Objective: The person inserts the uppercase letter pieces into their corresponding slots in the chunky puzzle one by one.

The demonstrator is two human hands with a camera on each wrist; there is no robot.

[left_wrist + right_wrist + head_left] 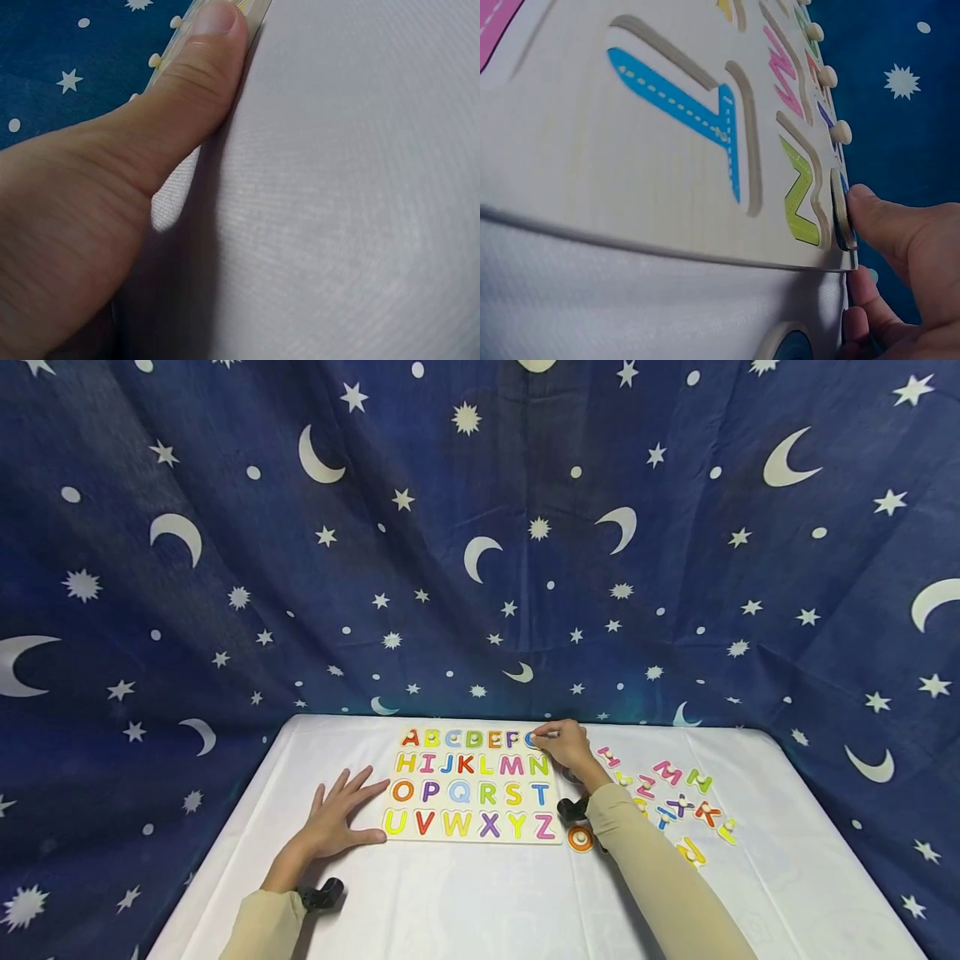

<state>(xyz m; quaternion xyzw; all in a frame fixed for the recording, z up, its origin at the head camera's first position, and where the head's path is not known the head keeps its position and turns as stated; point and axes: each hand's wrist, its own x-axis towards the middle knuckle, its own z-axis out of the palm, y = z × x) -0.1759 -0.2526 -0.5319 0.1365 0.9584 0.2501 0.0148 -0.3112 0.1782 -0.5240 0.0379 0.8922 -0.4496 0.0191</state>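
Observation:
A wooden alphabet puzzle board (480,841) lies on the table, with knobbed letter pieces such as the red A (411,738) seated along its top row. At the top right corner my right hand (567,750) pinches a blue letter G piece (842,211). In the right wrist view that piece is tilted over the board's edge beside the green N slot (801,196); its knob is hidden. My left hand (333,822) rests at the board's left side, fingers spread, its thumb (191,86) touching the lower left edge.
Loose knobbed letters lie right of the board, among them a pink M (667,772), a green N (699,780), a purple X (680,806) and an orange O (580,838). My right forearm covers some. A blue star-patterned cloth (480,568) hangs behind the white table (465,902).

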